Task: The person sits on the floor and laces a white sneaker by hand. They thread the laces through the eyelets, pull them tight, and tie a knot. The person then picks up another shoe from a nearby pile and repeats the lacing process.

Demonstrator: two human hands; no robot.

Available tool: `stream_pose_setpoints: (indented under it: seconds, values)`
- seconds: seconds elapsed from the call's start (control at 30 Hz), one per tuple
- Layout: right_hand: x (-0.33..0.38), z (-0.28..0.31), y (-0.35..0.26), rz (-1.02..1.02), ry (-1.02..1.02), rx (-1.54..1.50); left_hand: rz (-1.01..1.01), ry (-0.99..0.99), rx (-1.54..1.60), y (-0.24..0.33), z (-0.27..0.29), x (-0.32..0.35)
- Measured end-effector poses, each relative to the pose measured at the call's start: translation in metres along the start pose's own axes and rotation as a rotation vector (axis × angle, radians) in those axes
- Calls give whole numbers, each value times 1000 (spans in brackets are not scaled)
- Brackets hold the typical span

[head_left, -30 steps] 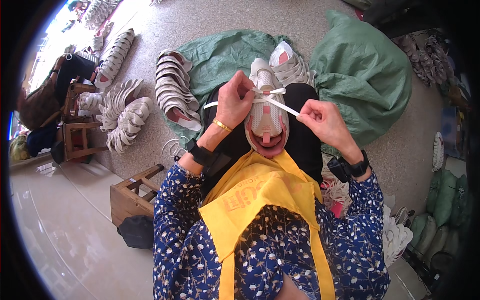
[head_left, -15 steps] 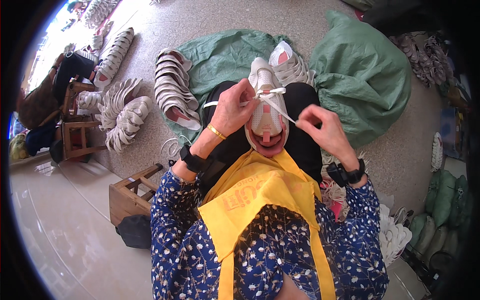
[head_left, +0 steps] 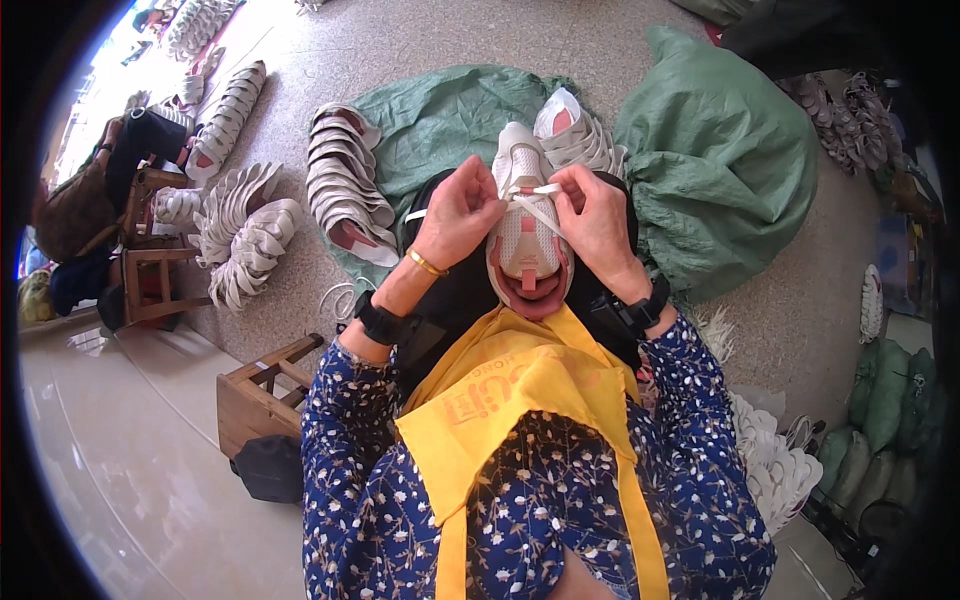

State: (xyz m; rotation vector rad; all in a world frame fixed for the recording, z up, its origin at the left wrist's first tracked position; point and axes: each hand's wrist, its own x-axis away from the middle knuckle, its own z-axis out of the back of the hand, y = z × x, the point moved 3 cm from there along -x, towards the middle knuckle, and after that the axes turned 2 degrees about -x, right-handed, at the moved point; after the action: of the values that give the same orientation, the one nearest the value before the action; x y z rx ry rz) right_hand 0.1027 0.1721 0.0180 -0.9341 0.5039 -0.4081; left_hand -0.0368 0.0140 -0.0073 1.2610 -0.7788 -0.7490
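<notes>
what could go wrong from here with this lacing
The white lace could slip loose if the left hand or the right hand, both pinched close to the shoe's opening, lets go too soon.
The shoe might twist, since both hands seem busy with the lace.
The lace's free end, poking out past the left hand, might snag.
</notes>
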Motion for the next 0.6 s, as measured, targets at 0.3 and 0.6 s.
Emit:
stream_pose_setpoints:
  seconds: [0.3, 0.6]
  values:
    - [18, 12, -14, 45, -67, -46, 89, -21, 193, 13, 44, 50]
    - [17, 16, -34, 305, -125, 274, 37, 40, -50, 18, 29, 43]
